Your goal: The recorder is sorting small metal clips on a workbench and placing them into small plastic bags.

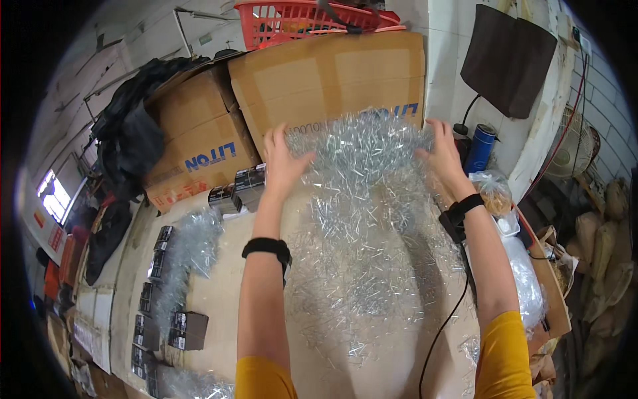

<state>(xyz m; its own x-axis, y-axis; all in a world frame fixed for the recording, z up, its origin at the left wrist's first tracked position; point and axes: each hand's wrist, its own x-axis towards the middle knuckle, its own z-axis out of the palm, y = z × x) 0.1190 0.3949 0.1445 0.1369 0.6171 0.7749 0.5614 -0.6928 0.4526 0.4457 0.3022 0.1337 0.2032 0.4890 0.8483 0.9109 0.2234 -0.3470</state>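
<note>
Both arms reach forward over the table (266, 346), with a bulky mass of thin, short, shiny silver pieces (369, 153) between the hands. My left hand (284, 163) cups the mass's left side, thumb and fingers curved around it. On the opposite side, my right hand (446, 158) presses in the same way, its thumb against the pieces. Below the mass, many more silver pieces lie loosely scattered on the table. What the pieces are made of I cannot make out. Fingertips are partly hidden in the mass.
Large cardboard boxes (332, 80) stand behind, with a red plastic basket (286, 23) on top. Small black boxes (187, 330) and another silver heap (199, 243) are at left. On the right are a black cable (442, 326), a blue can (480, 149) and plastic bags (525, 279).
</note>
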